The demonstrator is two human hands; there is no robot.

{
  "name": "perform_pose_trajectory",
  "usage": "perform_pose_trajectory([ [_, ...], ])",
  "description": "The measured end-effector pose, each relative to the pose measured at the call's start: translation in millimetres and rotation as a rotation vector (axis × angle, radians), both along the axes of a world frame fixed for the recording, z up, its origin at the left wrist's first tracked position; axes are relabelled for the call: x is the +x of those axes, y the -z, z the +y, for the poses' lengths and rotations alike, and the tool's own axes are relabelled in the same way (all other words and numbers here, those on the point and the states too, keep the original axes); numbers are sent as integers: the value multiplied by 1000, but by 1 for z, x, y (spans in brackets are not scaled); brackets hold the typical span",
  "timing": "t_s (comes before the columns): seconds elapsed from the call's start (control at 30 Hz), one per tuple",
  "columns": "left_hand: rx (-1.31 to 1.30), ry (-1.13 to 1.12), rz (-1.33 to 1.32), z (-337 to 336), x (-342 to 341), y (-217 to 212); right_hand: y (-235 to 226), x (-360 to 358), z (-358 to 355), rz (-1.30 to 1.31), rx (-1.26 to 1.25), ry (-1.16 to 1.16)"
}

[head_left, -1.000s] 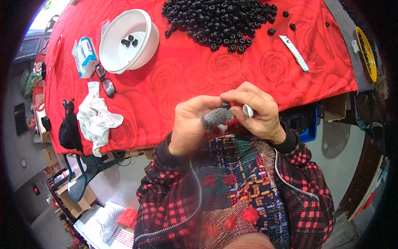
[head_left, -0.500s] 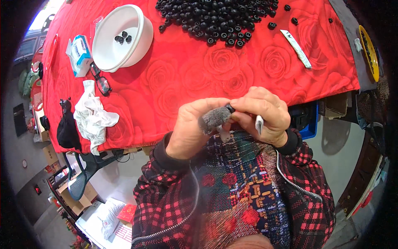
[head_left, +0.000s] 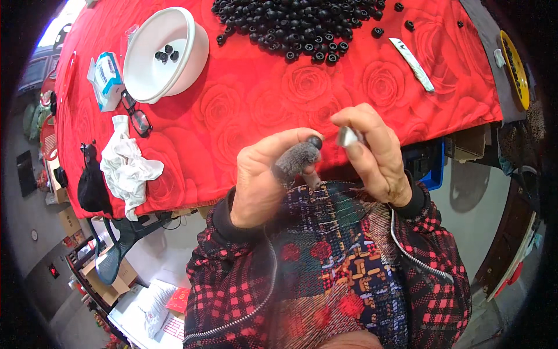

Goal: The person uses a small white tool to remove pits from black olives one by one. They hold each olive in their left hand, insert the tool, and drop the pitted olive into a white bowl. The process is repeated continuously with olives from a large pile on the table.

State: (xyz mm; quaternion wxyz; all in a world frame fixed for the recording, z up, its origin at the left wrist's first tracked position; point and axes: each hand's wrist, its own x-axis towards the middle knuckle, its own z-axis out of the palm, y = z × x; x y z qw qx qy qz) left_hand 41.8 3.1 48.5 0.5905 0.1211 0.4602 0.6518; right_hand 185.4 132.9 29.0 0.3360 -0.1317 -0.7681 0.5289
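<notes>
Head view: left hand (head_left: 261,180) pinches grey-sleeved black part (head_left: 299,157), right hand (head_left: 375,154) grips metal piece (head_left: 347,136).

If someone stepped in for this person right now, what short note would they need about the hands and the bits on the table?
Left hand: raised over the table edge, fingers gripping a small black cap; one finger wears a grey cover.
Right hand: beside it, fingers pinching a small silvery piece close to the cap.
Black caps: big pile at the far side of the red cloth; only a few lie in the white bowl.
Done: those few in the bowl, it seems.
Left: the pile, by the look of it.
</notes>
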Motion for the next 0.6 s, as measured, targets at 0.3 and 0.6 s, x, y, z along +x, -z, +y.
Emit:
perform_pose_trajectory([
  [0.3,-43,23,90,-1,-1,2,1,-6,2,-140,110,-4],
  [0.6,-63,19,53,-1,-2,5,5,-6,6,-108,84,-49],
])
